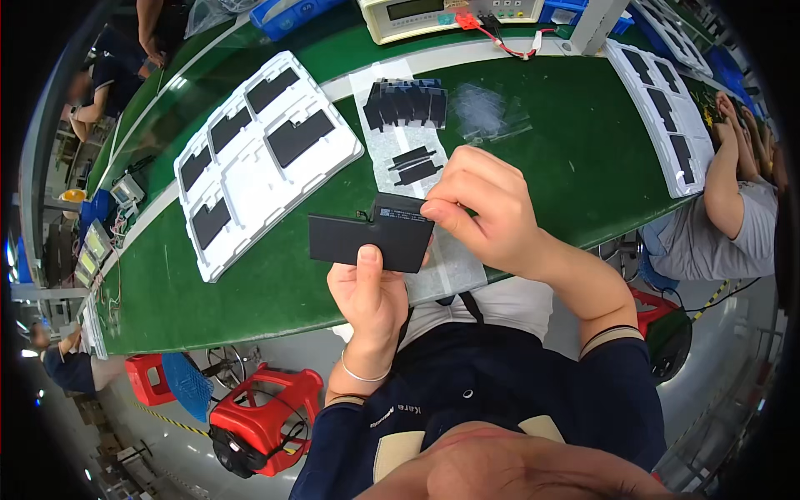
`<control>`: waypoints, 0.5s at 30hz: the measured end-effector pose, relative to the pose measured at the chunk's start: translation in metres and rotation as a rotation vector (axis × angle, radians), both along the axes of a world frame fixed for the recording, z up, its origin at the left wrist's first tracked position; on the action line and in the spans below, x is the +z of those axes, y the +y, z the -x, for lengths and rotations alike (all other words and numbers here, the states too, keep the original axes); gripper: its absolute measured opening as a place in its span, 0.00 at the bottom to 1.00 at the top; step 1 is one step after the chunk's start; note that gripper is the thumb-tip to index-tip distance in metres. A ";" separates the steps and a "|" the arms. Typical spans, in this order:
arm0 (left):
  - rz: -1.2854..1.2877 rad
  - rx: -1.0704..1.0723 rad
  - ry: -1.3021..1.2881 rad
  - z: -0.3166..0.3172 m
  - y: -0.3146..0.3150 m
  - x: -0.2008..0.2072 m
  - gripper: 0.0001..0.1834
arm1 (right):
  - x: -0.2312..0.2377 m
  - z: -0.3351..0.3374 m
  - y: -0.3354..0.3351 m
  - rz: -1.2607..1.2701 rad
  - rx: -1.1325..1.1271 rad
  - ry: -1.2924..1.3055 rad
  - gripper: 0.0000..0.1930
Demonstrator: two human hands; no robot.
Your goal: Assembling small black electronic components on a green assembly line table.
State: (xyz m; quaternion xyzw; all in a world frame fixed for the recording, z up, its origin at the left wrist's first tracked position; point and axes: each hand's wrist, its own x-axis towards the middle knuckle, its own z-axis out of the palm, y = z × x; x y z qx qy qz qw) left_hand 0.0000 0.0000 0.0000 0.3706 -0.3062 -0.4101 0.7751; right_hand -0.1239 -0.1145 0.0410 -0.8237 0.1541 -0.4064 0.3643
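My left hand (368, 292) grips a flat black battery pack (346, 237) from below, its thumb lying across the front face. The pack has a stepped outline, a small connector on its upper edge and a printed label at the upper right. At that right corner the thumb and forefinger of my right hand (487, 200) are pinched together against the pack's edge. Whether they hold a thin film or strip there is too small to tell. Just beyond, black adhesive strips (415, 165) lie on a pale sheet (382, 150), below a row of black pieces (406, 104).
A white tray (250, 179) with several black packs is at left; another white tray (667, 125) is at right. Clear film scraps (483, 112) lie on the green table (575, 167). A meter (450, 17) with cables stands at the back. A person (733, 192) sits at right.
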 end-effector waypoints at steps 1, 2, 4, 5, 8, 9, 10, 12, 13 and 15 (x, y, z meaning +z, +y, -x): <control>0.001 0.020 -0.011 0.001 0.000 0.000 0.19 | 0.002 0.000 -0.001 -0.070 0.039 0.002 0.09; 0.003 0.041 -0.023 0.002 0.000 0.001 0.19 | 0.002 0.001 -0.002 -0.139 0.079 0.003 0.10; 0.023 0.044 -0.042 0.001 0.000 -0.003 0.18 | 0.001 0.000 -0.012 -0.452 0.268 -0.059 0.10; 0.032 0.045 -0.052 0.001 -0.001 -0.005 0.18 | 0.000 0.000 -0.015 -0.609 0.363 -0.090 0.11; 0.003 0.049 -0.028 0.002 -0.002 -0.008 0.17 | 0.000 -0.003 -0.014 -0.560 0.328 -0.082 0.10; 0.005 0.059 -0.033 0.004 -0.002 -0.009 0.17 | -0.002 -0.006 -0.014 -0.505 0.316 -0.074 0.09; 0.007 0.070 -0.037 0.006 -0.002 -0.010 0.17 | -0.001 -0.008 -0.013 -0.525 0.317 -0.056 0.08; 0.014 0.073 -0.074 0.006 -0.001 -0.014 0.16 | 0.005 -0.010 -0.011 -0.565 0.318 -0.020 0.05; 0.018 0.067 -0.106 0.004 -0.001 -0.017 0.16 | 0.007 -0.010 -0.013 -0.533 0.336 0.029 0.04; 0.006 0.044 -0.112 0.001 0.002 -0.022 0.13 | 0.010 -0.010 -0.019 -0.466 0.374 0.127 0.03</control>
